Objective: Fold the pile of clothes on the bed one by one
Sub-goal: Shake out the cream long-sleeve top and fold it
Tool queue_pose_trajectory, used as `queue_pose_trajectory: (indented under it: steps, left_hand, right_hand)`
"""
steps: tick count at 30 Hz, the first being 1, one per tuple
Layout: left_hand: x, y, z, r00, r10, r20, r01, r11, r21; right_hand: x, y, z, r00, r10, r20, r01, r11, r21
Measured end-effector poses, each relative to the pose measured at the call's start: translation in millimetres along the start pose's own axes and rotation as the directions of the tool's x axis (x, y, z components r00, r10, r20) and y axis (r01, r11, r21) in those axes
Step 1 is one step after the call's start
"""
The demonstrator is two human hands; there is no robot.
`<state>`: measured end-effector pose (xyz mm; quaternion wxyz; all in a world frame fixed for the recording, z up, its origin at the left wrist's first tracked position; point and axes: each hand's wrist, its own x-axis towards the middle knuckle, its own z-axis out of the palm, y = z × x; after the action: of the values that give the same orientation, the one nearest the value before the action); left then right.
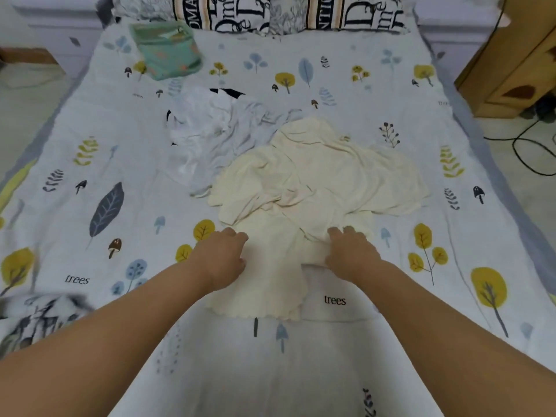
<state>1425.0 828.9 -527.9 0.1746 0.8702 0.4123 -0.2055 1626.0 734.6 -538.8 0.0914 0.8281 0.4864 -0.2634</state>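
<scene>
A crumpled cream garment lies in the middle of the bed, one long part stretching toward me down to a scalloped hem. My left hand grips the left side of that near part, fingers curled into the cloth. My right hand grips a bunched fold on its right side. Behind the cream garment, to the left, lies a rumpled white garment with black trim. A folded green piece with small orange marks sits at the far left near the pillows.
The bedsheet is white with printed trees, leaves and mushrooms. Lettered pillows line the head of the bed. A wooden cabinet and black cables are on the right. A grey patterned cloth lies at the near left.
</scene>
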Motion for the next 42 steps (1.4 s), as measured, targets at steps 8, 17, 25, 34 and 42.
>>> queue_pose_trajectory:
  steps: [8,17,25,34,42]
  left_hand:
    - [104.0,15.4,16.6,0.992,0.004,-0.127,-0.022,0.990,-0.139]
    - [185.4,32.8,35.2,0.983,0.116,-0.141,-0.131,0.986,-0.106]
    - [139.5,32.9,28.4,0.965,0.075,-0.251,-0.157,0.933,-0.325]
    - [19.9,24.9,-98.0,0.905,-0.013,-0.425,-0.288,0.717,-0.635]
    - [-109.6,69.8,-221.8,0.782,0.156,-0.603,-0.598,0.459,-0.657]
  right_hand:
    - [106.4,2.8,54.0,0.983,0.105,-0.148,-0.091,0.991,0.097]
    - [113.9,15.2,87.0,0.897,-0.101,-0.431,0.086,0.995,-0.053]
    - [66.7,21.5,88.7,0.936,-0.090,-0.339,0.154,0.974,0.165]
    - [-30.7,13.2,-0.3,0.855,0.158,-0.494,0.197,0.782,0.591]
    - [-147.3,-32.1,-128.7,0.810,0.107,-0.577,0.490,0.417,0.766]
